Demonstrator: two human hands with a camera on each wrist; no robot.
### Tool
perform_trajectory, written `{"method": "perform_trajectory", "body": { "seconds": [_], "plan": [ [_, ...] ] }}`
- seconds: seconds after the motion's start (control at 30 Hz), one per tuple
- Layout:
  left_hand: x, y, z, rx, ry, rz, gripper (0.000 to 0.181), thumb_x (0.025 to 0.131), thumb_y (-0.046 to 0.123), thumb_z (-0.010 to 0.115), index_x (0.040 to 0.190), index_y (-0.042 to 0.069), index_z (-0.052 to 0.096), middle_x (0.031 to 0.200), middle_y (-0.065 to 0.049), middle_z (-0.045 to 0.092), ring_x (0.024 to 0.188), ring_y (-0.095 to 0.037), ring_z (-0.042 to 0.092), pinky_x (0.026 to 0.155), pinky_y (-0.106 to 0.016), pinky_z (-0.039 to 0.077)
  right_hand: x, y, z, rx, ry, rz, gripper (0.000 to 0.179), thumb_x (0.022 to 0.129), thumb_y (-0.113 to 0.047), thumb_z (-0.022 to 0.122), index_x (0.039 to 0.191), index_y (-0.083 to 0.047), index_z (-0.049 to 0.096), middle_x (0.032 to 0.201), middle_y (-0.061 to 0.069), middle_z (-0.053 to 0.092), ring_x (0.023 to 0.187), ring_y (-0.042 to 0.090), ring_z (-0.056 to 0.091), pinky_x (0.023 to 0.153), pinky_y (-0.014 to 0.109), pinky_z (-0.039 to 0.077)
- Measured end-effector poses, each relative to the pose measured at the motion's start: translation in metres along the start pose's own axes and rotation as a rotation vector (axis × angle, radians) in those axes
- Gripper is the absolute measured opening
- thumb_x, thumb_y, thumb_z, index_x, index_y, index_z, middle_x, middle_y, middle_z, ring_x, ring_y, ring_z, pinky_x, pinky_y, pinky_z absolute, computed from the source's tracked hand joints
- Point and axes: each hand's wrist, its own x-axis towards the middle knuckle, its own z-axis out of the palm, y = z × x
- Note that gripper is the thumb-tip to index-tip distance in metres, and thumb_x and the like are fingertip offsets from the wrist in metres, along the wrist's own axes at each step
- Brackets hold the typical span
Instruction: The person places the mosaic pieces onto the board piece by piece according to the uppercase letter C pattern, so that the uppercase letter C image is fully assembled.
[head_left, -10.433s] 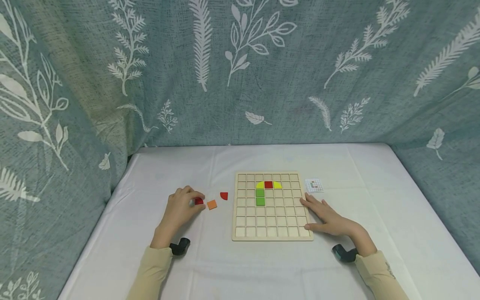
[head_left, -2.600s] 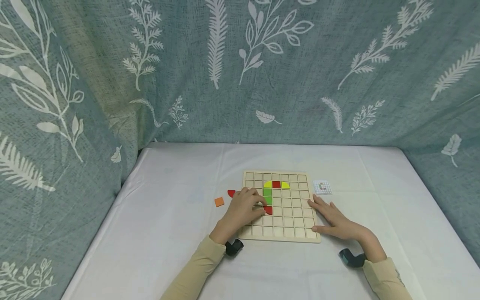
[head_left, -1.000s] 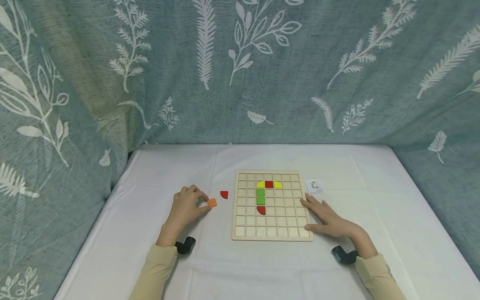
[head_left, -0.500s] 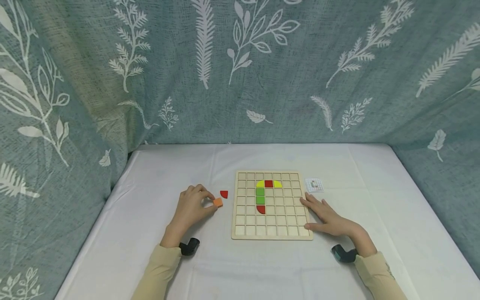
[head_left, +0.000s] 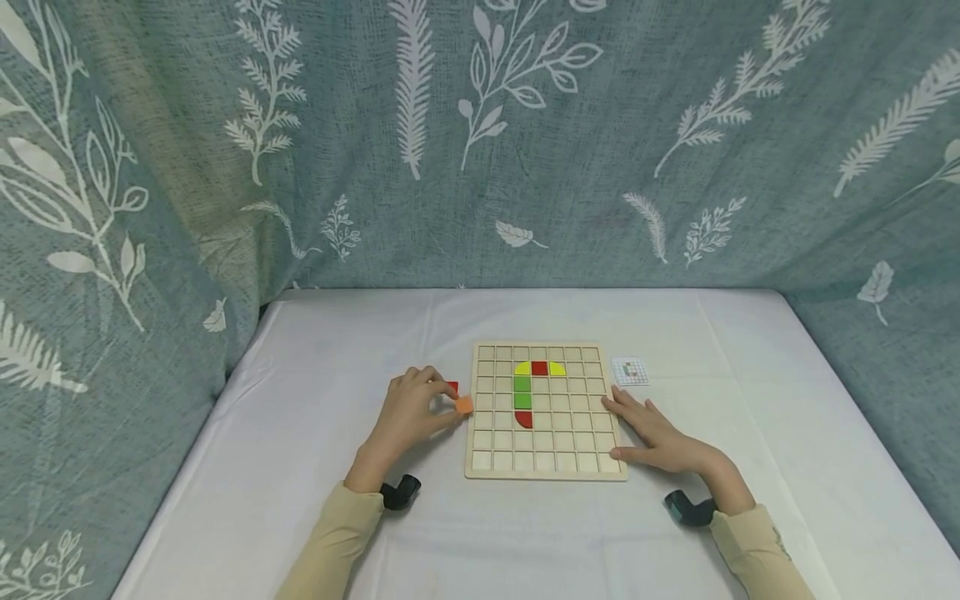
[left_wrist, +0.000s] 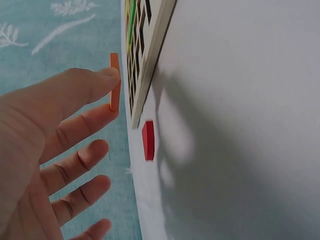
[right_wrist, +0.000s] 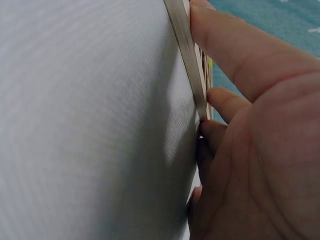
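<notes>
Between thumb and index finger my left hand point(head_left: 411, 408) pinches an orange square tile point(head_left: 464, 405), held up at the left edge of the wooden grid board point(head_left: 570, 479). The left wrist view shows the orange tile point(left_wrist: 115, 82) edge-on, above the table. Partly behind those fingers in the head view lies a red quarter-round tile point(left_wrist: 148, 141) on the cloth. My right hand point(head_left: 660, 437) rests at the board's right edge, thumb and fingertips on the rim. Set in the board are two green squares point(head_left: 522, 392), two yellow quarter-rounds point(head_left: 557, 368), a red square point(head_left: 539, 368) and a red quarter-round point(head_left: 524, 419).
A small pattern card point(head_left: 630, 371) with a printed grid lies just beyond the board's upper right side. White cloth point(head_left: 540, 542) covers the table. Behind it hangs a blue-green curtain point(head_left: 450, 217) with white leaf prints.
A red quarter-round has gone into the board below the green squares. My left hand then took the orange tile from the cloth and moved it right to the board's edge. The right hand stayed put.
</notes>
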Motion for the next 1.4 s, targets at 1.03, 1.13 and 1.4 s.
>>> {"method": "perform_trajectory", "body": {
  "seconds": [1.03, 1.13, 1.4],
  "plan": [
    [0.021, 0.052, 0.031, 0.022, -0.04, 0.209, 0.02, 0.075, 0.038, 0.074, 0.087, 0.022, 0.073, 0.094, 0.001, 0.059, 0.091, -0.02, 0.05, 0.09, -0.05, 0.039, -0.002, -0.004, 0.0, 0.012, 0.007, -0.004, 0.076, 0.086, -0.029, 0.063, 0.146, -0.002, 0.023, 0.152, 0.024, 0.007, 0.139, 0.042, 0.003, 0.107, 0.061, -0.004],
    [0.024, 0.058, 0.034, 0.045, -0.047, 0.222, 0.021, 0.075, 0.039, 0.074, 0.088, 0.023, 0.073, 0.094, 0.002, 0.059, 0.09, -0.019, 0.05, 0.089, -0.048, 0.04, -0.002, -0.004, -0.001, 0.014, 0.009, -0.013, 0.075, 0.087, -0.028, 0.063, 0.146, -0.002, 0.024, 0.152, 0.025, 0.007, 0.139, 0.043, 0.002, 0.106, 0.063, -0.004],
    [0.031, 0.071, 0.042, 0.107, -0.09, 0.212, 0.028, 0.075, 0.051, 0.071, 0.09, 0.028, 0.074, 0.094, 0.005, 0.058, 0.09, -0.016, 0.048, 0.087, -0.043, 0.041, -0.001, -0.003, -0.001, 0.018, 0.004, -0.01, 0.075, 0.087, -0.029, 0.062, 0.146, -0.002, 0.024, 0.152, 0.025, 0.007, 0.139, 0.042, 0.003, 0.106, 0.062, -0.004]
  ]
}}
